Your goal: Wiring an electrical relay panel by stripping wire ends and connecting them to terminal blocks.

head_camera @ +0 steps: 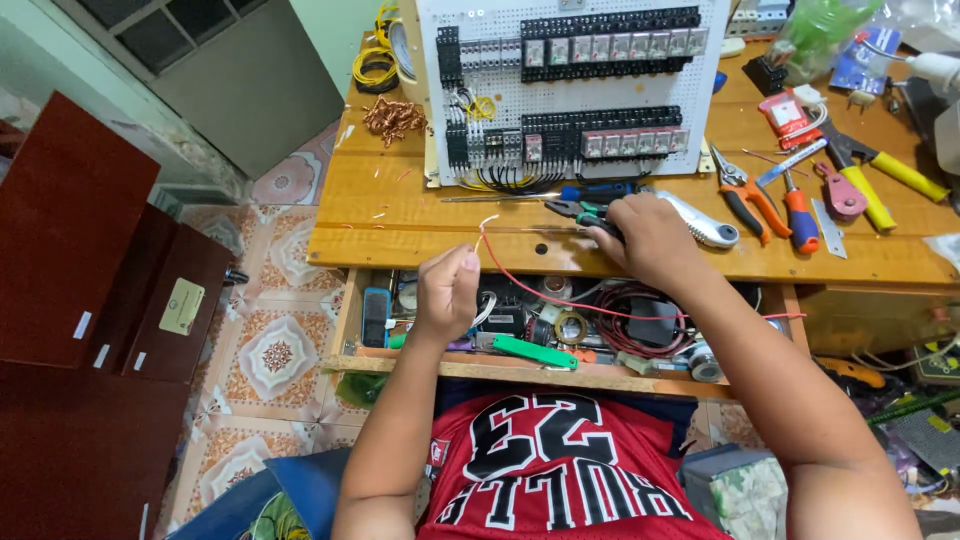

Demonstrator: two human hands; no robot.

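Left hand (447, 290) pinched shut on a thin red wire (530, 290), held above the open drawer (500, 368) just off the front edge of the wooden bench (400, 215). The wire's bared end sticks up past the thumb; the rest sags right in a loop toward the coil in the drawer.

Right hand (650, 240) closed around the dark grips of pliers (575, 210), resting on the bench near the middle of its front edge. The plier nose points left, toward the wire tip but apart from it. A blue-handled screwdriver (600, 188) lies just behind, at the foot of the upright white pegboard panel (570, 90) carrying rows of relays.

Risks, as judged:
- Wire end is short and springy; a loose pinch likely lets it flick away as the pliers close.
- Biting too deep could nick or sever the copper strands, leaving a weak end.
- The slack loop hangs over drawer clutter, including a green-handled tool (535, 352); a tug could snag it and jerk the wire free.
- Orange-handled cutters (745, 195) and other tools crowd the right side of the bench; a sweeping elbow may knock them off the edge.
- Copper scraps (393, 118) near the back left corner could stray onto the panel terminals.
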